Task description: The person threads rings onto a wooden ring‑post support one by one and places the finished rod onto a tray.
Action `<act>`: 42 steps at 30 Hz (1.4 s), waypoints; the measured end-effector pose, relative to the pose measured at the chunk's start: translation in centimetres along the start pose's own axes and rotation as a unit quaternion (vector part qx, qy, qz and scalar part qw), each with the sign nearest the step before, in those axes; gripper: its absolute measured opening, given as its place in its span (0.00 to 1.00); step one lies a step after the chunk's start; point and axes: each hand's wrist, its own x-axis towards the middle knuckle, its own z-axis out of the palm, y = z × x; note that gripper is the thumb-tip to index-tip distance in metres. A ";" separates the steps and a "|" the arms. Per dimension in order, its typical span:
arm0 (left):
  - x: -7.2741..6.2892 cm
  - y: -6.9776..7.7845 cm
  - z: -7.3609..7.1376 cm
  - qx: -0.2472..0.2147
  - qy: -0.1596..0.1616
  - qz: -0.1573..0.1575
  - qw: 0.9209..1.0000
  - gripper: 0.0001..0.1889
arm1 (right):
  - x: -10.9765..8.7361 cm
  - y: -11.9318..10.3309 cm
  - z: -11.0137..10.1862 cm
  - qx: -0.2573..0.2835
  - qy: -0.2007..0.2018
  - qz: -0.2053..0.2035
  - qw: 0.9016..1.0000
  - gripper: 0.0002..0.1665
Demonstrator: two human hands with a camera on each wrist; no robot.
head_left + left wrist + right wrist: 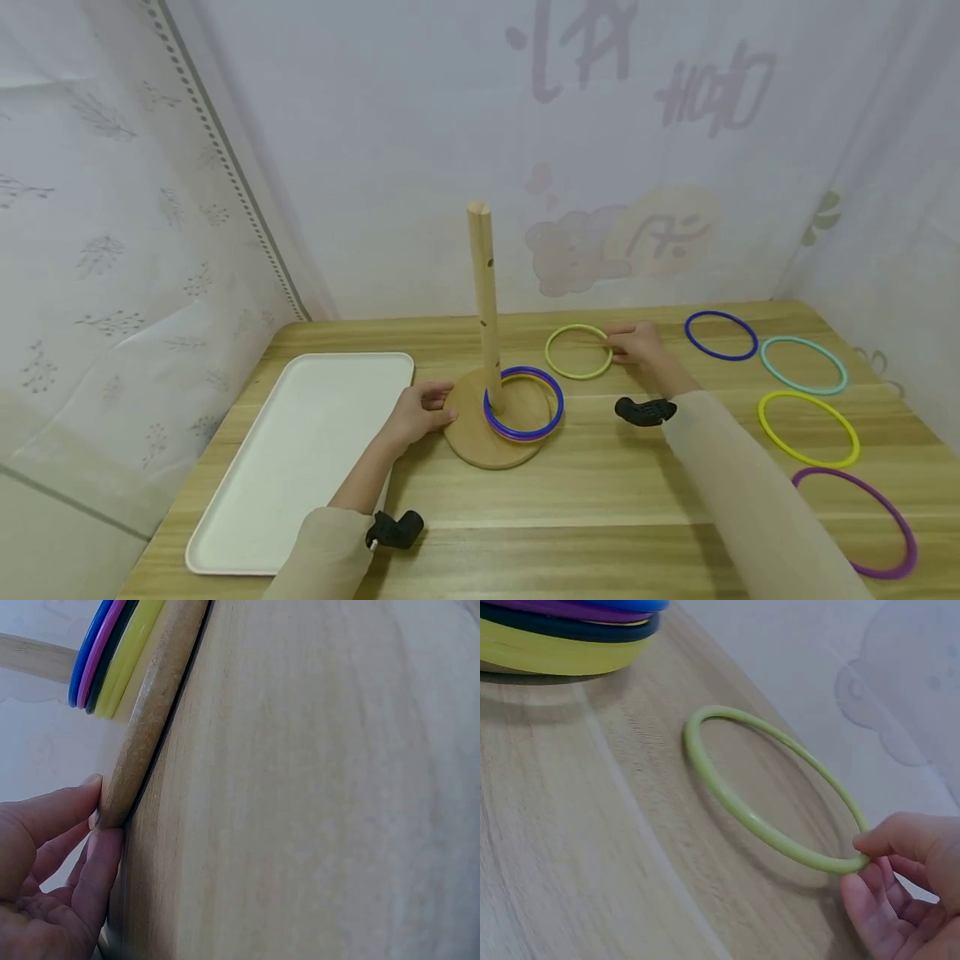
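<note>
My left hand (412, 414) pinches the rim of a round wooden base (468, 433), thumb on top and fingers at its edge. From the base rises a tall wooden post (486, 292). Stacked rings sit around the post's foot; in the left wrist view a blue ring (85, 652) lies uppermost, over pink-purple, dark and yellow ones. Right of the stand, my right hand (637, 346) pinches a light green ring (757, 824) between thumb and fingers at its right side. That ring tilts close over the table, its shadow visible beneath in the right wrist view.
A white tray (300, 450) lies left of the stand. Along the table's right side are loose rings: blue (727, 359), turquoise (813, 392), yellow (760, 408) and purple (912, 550). A printed curtain (390, 167) hangs behind the table's far edge.
</note>
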 end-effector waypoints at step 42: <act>0.1 0.3 0.2 0.004 0.004 -0.001 1.000 0.24 | -14.2 -21.8 -2.2 0.228 -0.069 -0.310 0.921 0.12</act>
